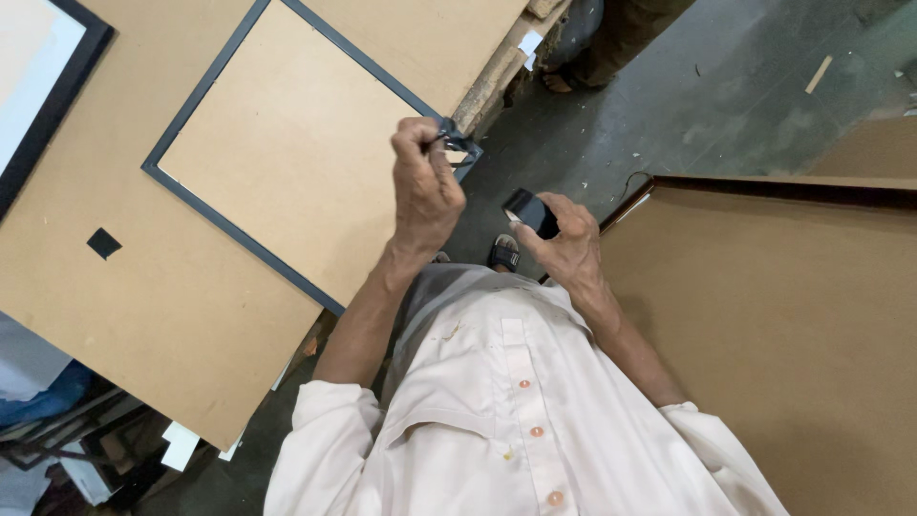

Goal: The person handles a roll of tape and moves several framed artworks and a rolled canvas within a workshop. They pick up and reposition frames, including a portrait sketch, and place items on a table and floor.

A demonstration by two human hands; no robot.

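My left hand (425, 186) pinching dark strip (457, 143) at near corner of black frame (287, 143) on worktop (143, 315). My right hand (573, 239) gripping black tool (530, 212), off worktop, over floor (611, 115). Risk: strip slipping from pinch; frame corner overhangs edge, could tip.

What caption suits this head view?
Left hand holds black tape at a dark picture frame's corner; right hand holds a black tape roll.
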